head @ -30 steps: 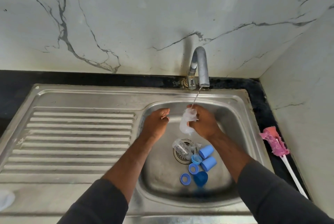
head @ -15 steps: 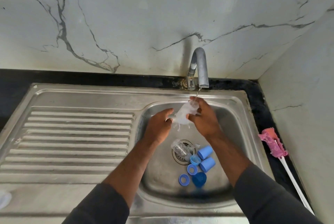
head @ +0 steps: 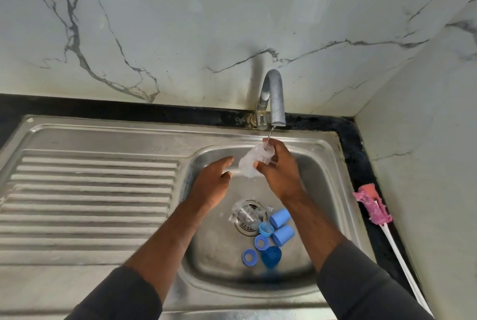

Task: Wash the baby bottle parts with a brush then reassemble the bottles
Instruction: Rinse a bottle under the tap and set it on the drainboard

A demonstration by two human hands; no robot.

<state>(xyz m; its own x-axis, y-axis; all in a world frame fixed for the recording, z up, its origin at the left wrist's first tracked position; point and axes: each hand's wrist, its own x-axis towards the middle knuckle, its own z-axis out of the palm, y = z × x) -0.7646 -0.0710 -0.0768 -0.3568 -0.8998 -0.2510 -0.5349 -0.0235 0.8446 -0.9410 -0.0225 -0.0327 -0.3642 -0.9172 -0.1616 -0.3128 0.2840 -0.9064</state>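
Over the steel sink (head: pixel 327 177), our right hand (head: pixel 281 172) clamps its fingers round the clear bottle (head: pixel 249 165) under the tap (head: pixel 273 92), likely to rinse it. Our left hand (head: pixel 210 185) hovers just beside, fingers relaxed.

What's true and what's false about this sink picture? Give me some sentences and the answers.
1. The right hand holds a clear bottle under the tap. True.
2. The left hand holds the pink brush. False: the brush lies on the counter beside the sink, and the left hand is empty.
3. Some blue caps lie in the sink. True.
4. The tap is dry. False: a thin stream of water runs from it.
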